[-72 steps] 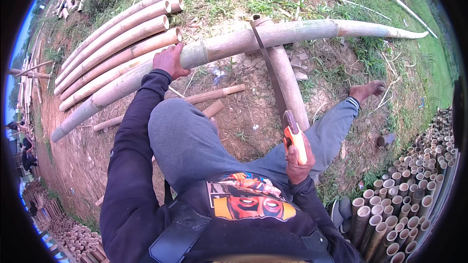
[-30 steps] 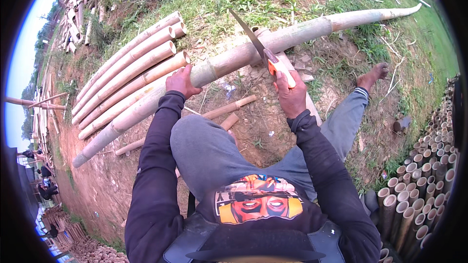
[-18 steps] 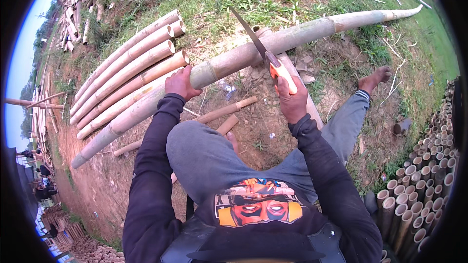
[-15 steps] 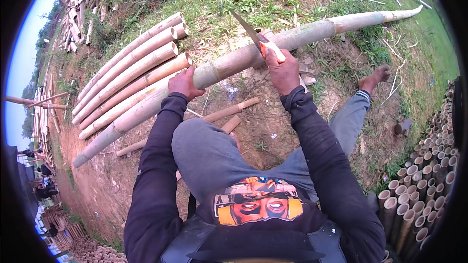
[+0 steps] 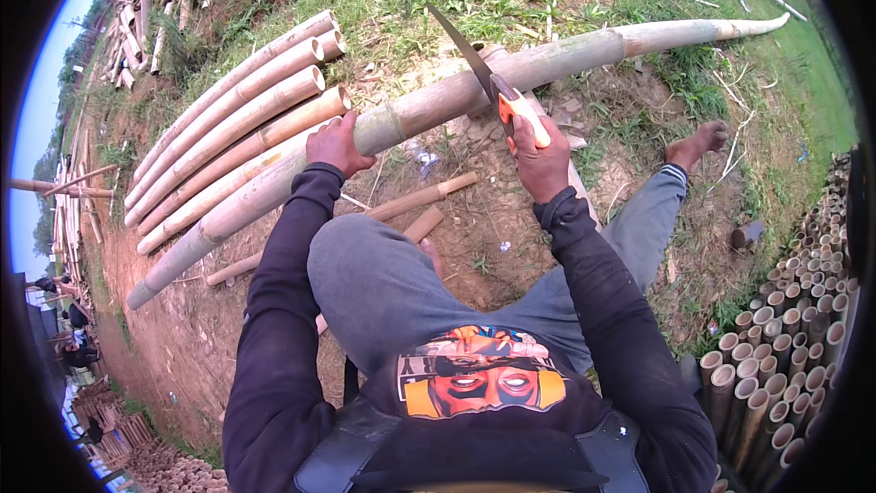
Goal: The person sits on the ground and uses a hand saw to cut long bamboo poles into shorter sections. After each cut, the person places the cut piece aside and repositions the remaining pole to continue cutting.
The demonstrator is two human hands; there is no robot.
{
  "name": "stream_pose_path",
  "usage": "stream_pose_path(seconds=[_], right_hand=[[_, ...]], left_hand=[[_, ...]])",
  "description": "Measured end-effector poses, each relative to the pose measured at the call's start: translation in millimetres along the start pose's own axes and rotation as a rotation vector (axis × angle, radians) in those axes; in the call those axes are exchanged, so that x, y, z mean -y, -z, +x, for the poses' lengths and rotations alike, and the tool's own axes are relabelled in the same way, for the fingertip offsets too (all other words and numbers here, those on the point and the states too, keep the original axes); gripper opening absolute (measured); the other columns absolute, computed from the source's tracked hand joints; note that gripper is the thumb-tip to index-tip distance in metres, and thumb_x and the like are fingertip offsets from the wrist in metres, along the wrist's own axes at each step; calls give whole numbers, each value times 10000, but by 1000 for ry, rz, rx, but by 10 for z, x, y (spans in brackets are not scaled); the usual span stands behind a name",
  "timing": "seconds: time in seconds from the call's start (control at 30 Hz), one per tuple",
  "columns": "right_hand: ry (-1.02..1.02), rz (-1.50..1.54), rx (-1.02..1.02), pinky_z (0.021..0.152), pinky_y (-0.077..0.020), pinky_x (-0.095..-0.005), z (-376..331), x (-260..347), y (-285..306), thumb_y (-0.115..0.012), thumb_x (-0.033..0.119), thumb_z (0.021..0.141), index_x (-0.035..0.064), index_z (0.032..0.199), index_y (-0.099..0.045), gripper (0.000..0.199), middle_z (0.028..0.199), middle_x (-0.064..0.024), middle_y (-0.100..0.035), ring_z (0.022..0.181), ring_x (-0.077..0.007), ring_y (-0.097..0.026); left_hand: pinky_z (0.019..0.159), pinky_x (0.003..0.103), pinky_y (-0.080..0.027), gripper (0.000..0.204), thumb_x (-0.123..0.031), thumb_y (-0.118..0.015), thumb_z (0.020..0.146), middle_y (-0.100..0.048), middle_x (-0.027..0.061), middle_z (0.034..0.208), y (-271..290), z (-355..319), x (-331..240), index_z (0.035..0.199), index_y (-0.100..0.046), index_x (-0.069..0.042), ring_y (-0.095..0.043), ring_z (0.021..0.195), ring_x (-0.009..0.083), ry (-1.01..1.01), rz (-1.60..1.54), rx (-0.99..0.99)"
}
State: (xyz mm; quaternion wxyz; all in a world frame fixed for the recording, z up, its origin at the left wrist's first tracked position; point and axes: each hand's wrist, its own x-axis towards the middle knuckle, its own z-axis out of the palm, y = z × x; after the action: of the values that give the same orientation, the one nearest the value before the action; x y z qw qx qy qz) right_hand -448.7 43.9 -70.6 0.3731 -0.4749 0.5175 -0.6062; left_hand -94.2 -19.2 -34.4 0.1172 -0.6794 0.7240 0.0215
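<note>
Bamboo pole (image 5: 438,107) grasped by left hand (image 5: 337,145), saw (image 5: 484,73) clenched in right hand (image 5: 542,160), hollow tubes (image 5: 750,408) packed upright

Bright, diffuse daylight, faint shadows; fisheye distortion bows the bamboo pole (image 5: 438,108); figures (image 5: 82,352) far left seem blurred.

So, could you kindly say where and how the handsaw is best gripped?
Probably by its orange and white handle, from the near side, as the right hand does: it is the nearer end, while the blade slants away across the bamboo pole.
</note>
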Motion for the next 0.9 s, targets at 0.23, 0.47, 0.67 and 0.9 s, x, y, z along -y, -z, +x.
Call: stream_pose_path(seconds=[0.23,0.47,0.67,0.9], right_hand=[[-159,-32,24,615,-480,-266,-754,235,557,-710,229,1068,-8,1081,-708,237,757,-10,-662,690,-54,-565],[-146,135,-5,566,-481,-245,-1437,516,950,-666,243,1094,-42,1126,-679,287,776,7,-655,620,-47,-583],[-72,-10,22,617,-456,-269,196,-179,-99,-721,245,1069,-14,1051,-708,259,791,10,-638,684,-64,-534],[-236,-56,4,557,-463,-233,-1675,421,1125,-688,295,1082,-35,1125,-680,333,784,-7,-676,615,-39,-575]], left_hand=[[981,513,-551,997,-513,-939,665,-703,142,1290,41,-40,-11,1495,-518,-159,-706,1183,349,-11,-3,-15],[1011,490,-550,993,-508,-939,669,-690,158,1314,-24,17,22,1493,-517,-147,-688,1219,348,-16,-11,7],[1017,504,-535,1010,-516,-944,670,-701,148,1302,44,-19,5,1515,-508,-176,-696,1207,342,-4,3,-13],[974,501,-561,996,-517,-946,659,-703,151,1287,10,-5,9,1493,-530,-164,-711,1176,348,-27,1,-26]])
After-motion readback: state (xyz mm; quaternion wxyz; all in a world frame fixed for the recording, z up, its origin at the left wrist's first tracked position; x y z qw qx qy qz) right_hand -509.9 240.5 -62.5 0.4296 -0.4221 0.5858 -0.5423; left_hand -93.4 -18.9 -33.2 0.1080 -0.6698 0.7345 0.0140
